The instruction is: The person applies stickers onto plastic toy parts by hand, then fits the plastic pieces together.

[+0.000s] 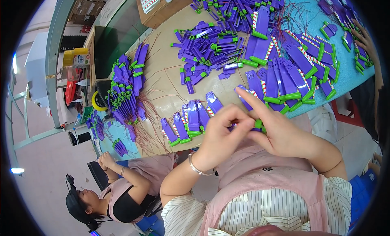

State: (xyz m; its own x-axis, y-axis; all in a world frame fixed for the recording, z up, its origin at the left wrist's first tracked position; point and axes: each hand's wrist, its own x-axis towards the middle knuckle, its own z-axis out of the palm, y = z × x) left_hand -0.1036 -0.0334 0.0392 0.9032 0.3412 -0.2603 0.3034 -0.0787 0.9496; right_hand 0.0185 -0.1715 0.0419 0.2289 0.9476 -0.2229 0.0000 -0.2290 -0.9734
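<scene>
Both hands meet just over the table's near edge, on one purple plastic piece with a green end (pixel 258 124). My left hand (pixel 223 132) is closed in a pinch at its purple side. My right hand (pixel 280 132) grips the green end with the thumb, its index finger stretched out forward. Most of the piece is hidden by the fingers. Left of the hands lies a row of flat purple parts with green ends and red-and-white striped edges (pixel 194 118). More such parts (pixel 284 79) are laid out beyond my right hand.
A heap of purple loop-shaped pieces (pixel 227 45) covers the far middle of the table (pixel 162 81). Bundled parts (pixel 124 90) with thin red wires lie at the left. A cardboard box (pixel 162 10) stands at the back. One co-worker (pixel 122 187) sits left; another's hand (pixel 363 37) shows right.
</scene>
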